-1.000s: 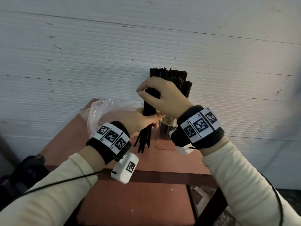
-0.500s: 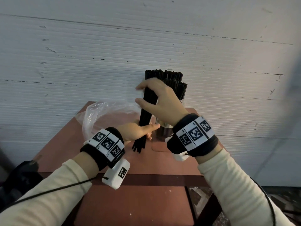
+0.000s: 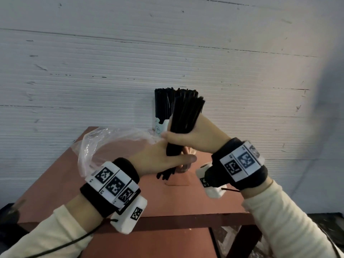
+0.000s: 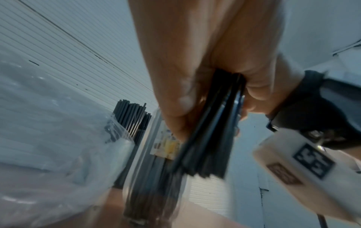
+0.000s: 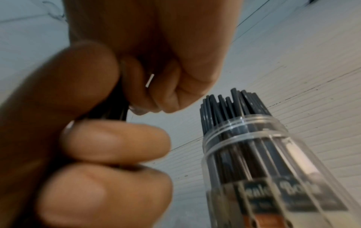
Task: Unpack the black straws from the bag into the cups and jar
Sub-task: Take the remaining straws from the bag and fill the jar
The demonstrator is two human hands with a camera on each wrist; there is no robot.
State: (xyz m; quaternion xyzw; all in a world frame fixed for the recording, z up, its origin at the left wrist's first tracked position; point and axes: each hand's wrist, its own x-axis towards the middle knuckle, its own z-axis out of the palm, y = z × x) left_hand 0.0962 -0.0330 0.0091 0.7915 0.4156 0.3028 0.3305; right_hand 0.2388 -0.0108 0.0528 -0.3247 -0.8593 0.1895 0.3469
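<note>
A thick bundle of black straws (image 3: 184,116) stands tilted to the right above the table. My right hand (image 3: 176,136) grips it round the middle, and my left hand (image 3: 175,157) holds it just below, thumb across the front. The bundle's lower ends (image 4: 207,154) hang free under both hands. Behind it, a white printed cup (image 3: 160,128) holds several upright straws. In the right wrist view a clear jar (image 5: 263,169), packed with straws, stands close beside my fist. The clear plastic bag (image 3: 111,142) lies crumpled to the left, touching my left hand.
The reddish-brown table (image 3: 167,202) is small, with its front edge close below my wrists and a white ribbed wall (image 3: 93,71) right behind it. A dark object (image 3: 9,215) sits off the table's left corner. Floor shows below on the right.
My right hand has turned from lying over the bundle's top to gripping its middle. The bundle now leans right, and my left hand has come up against it.
</note>
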